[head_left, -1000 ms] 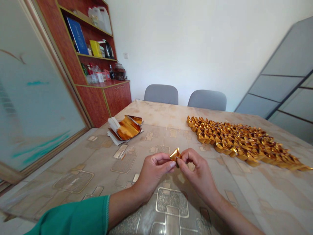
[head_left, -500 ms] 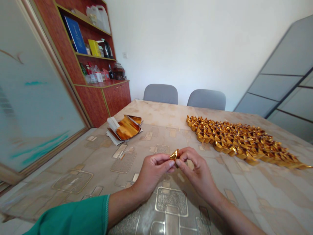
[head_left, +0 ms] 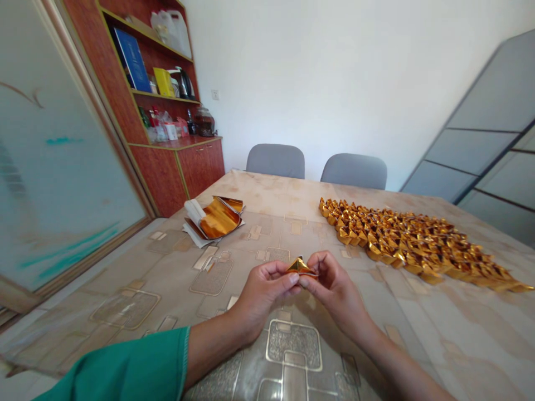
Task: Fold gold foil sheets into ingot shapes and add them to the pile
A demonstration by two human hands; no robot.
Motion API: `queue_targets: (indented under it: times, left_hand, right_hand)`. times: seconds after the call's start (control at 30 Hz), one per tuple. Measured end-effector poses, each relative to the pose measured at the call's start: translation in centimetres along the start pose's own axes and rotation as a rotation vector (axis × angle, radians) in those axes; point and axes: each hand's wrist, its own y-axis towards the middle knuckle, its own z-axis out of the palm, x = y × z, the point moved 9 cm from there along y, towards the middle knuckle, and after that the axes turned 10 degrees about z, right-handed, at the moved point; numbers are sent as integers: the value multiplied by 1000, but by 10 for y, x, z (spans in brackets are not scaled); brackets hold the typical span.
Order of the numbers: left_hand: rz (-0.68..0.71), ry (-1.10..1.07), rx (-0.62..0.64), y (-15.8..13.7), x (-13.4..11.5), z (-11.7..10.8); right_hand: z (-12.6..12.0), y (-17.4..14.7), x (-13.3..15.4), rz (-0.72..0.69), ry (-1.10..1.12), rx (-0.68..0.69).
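Note:
Between my two hands, above the near middle of the table, is a small folded piece of gold foil paper [head_left: 299, 265] with a raised point in its middle. My left hand [head_left: 267, 289] pinches its left end between thumb and fingers. At the other end, my right hand [head_left: 333, 285] grips the piece with thumb and curled fingers. Part of the foil is hidden behind the fingertips. To the right, many folded gold foil pieces [head_left: 401, 236] of similar colour stand packed in rows.
A loose stack of gold foil sheets [head_left: 221, 218] with white backing lies at the left of the patterned tablecloth [head_left: 267, 217]. Two grey chairs [head_left: 276, 160] stand behind the table. A red-brown cabinet [head_left: 200, 167] with shelves is at the back left.
The folded foil has opened out wider and turned, now showing a pointed peak between both hands. My right fingers have shifted slightly along its end. The rows and the stack look the same.

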Motion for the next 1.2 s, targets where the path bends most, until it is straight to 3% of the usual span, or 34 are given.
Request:
queue_targets:
  times: [0.3,0.73,0.97,1.2]
  left_hand:
    - [-7,-43,-31,0,1,-4]
    - [87,25,-47,5,-9,-7]
    - [50,7,-43,4,-5,-6]
    - [16,61,-1,5,-4,-7]
  right_hand:
    - [1,4,-12,155,66,57]
    - [-2,4,-2,106,-39,61]
    - [-2,0,3,42,-49,17]
    - [2,0,1,72,-60,82]
